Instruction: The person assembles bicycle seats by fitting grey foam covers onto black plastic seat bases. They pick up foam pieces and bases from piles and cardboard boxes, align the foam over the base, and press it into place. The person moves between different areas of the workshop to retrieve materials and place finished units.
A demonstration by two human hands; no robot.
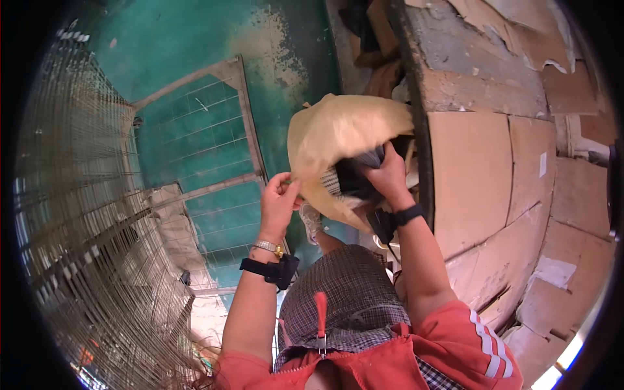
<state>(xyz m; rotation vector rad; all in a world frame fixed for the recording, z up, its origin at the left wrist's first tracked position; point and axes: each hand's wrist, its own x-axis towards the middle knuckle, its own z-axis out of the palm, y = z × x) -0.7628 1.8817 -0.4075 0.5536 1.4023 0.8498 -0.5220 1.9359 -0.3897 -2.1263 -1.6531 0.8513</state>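
A large pale-yellow sack [344, 127] stands with its mouth open toward me, beside the cardboard-covered surface. At the sack's left edge my left hand [279, 198] is closed, its thumb and finger pinching the rim. My right hand [392, 174] reaches into the mouth from the right and grips a dark grey, cloth-like bundle [369, 158]. Inside the sack, below that bundle, more dark material and a striped piece [330, 182] show. The tips of the right fingers are partly hidden behind the bundle, and the bottom of the sack is out of sight.
To the right runs a surface covered with cardboard sheets [468, 175], with a dark edge [419, 130] close to my right hand. At the left stands a rack of many thin wires [97, 227]. A framed wire grid [250, 140] lies over the green floor [195, 39].
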